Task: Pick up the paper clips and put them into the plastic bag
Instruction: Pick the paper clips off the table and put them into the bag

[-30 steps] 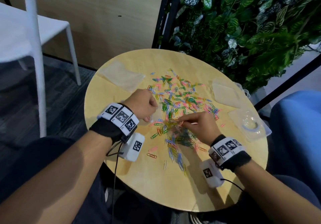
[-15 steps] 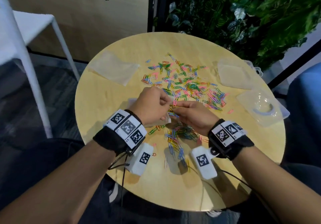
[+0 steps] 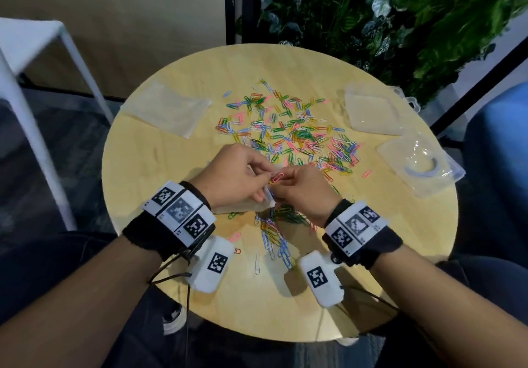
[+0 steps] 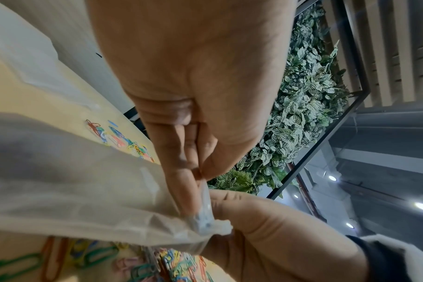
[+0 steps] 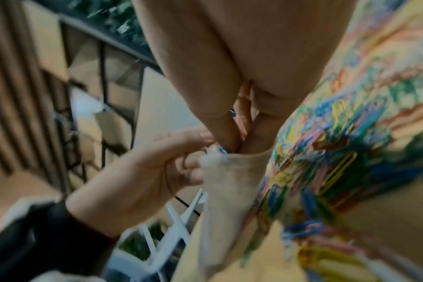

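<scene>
Pinching the plastic bag [image 3: 243,206] at its mouth, the left hand [image 3: 231,177] is met by the right hand [image 3: 304,189], by which paper clips [image 3: 276,178] are pinched.

No readable text, only square black-and-white coded markers on wristbands [image 3: 178,210], white wrist units [image 3: 213,265]

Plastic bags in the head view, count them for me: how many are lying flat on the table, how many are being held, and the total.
Bags lying flat on the table: 2, the far-left bag and the far-right bag
Bags being held: 1, the held bag, pinched by the left hand; the right hand pinches paper clips at its mouth
Total: 3
</scene>
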A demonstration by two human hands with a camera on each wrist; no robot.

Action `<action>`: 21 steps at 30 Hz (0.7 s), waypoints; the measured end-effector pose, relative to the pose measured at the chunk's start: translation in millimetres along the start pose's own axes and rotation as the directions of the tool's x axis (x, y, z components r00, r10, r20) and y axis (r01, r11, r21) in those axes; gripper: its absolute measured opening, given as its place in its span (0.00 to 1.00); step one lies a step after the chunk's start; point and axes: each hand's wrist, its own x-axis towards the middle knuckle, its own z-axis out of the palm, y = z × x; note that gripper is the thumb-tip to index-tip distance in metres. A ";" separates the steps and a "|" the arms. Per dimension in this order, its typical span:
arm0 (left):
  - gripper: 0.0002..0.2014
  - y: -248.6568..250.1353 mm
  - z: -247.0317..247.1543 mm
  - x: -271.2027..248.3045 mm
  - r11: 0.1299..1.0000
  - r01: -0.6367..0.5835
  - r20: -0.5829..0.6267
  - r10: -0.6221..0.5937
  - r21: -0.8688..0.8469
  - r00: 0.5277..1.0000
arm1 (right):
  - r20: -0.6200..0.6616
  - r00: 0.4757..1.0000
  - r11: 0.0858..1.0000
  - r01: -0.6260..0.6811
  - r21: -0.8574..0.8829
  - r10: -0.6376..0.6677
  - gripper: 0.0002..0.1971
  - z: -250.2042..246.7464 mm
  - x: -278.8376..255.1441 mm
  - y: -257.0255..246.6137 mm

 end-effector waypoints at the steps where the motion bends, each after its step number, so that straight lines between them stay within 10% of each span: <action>1: 0.08 0.4 -0.3 -1.0 1.000 0.002 -0.001 -0.002 -0.004 1.000 | -0.026 0.997 0.987 0.067 -0.147 -0.072 0.03 0.7 0.4 0.7; 10: 0.07 0.9 -2.1 -8.1 0.999 0.015 -0.039 -0.016 -0.028 0.999 | 0.012 0.966 0.909 0.246 -0.336 -0.257 0.08 -5.1 -9.1 -5.8; 15: 0.08 -1.4 -5.0 -11.2 0.999 0.032 -0.034 -0.033 -0.028 0.999 | 0.300 0.900 0.720 0.434 -0.541 -0.317 0.11 -8.7 -19.8 -16.9; 21: 0.08 -3.2 -25.5 -11.4 0.998 0.036 -0.102 -0.040 -0.045 0.994 | -0.003 0.970 0.847 0.211 -0.488 -0.243 0.21 -27.0 -59.1 -14.6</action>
